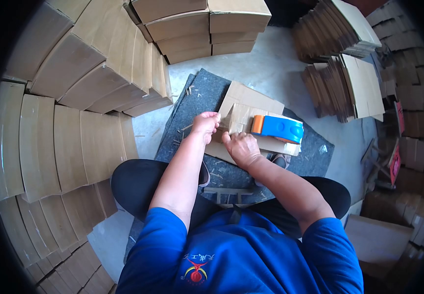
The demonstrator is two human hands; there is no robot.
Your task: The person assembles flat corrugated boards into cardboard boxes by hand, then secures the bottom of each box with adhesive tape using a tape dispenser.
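A flat piece of brown cardboard (253, 98) lies in front of me, with a smaller creased flap (241, 116) on top that carries shiny tape. At its left edge my left hand (206, 125) is closed in a pinch; what sits between the fingertips is too small to make out. My right hand (242, 148) rests at the near edge of the cardboard, fingers curled and closed on it. Just right of that hand, a blue tape dispenser (283, 128) with an orange end lies on the cardboard.
A dark grey mat (177, 125) with scattered scraps lies under the cardboard. Stacked cartons (70, 142) wall the left side, and more cartons (207, 29) stand ahead. Bundles of flat cardboard (361, 85) stand on the right. My knees flank the mat.
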